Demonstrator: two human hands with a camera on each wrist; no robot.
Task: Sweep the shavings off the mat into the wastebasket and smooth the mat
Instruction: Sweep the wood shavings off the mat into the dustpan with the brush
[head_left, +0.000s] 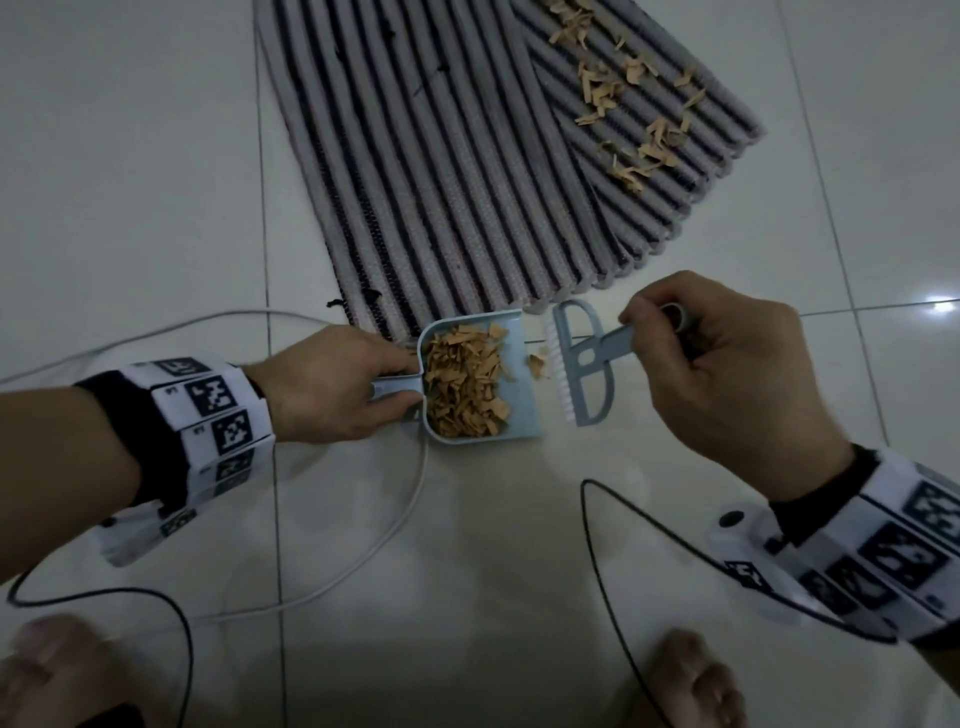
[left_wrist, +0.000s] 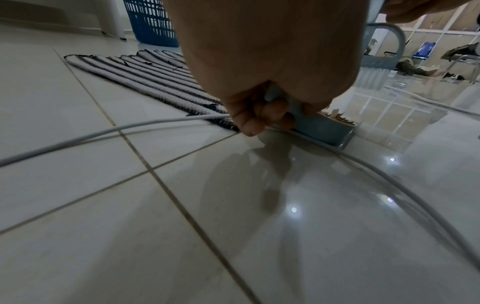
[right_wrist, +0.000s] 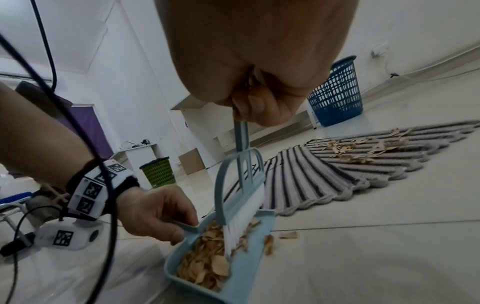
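Nearest, the left hand (head_left: 332, 384) gripped the dustpan (head_left: 514, 364) handle, fingers (left_wrist: 272, 111) clamped on it, pinning the pan flat to the floor (head_left: 467, 545) so shavings could slide in. Just beside it the right hand (head_left: 727, 369) held the brush (head_left: 582, 364), fingers curled round its handle, bristles at the pan's lip to push in two stray pieces. Beyond, the mat (head_left: 441, 182) lay with one corner folded over, more shavings (head_left: 628, 104) scattered there. Farthest stood the blue wastebasket (right_wrist: 337, 96).
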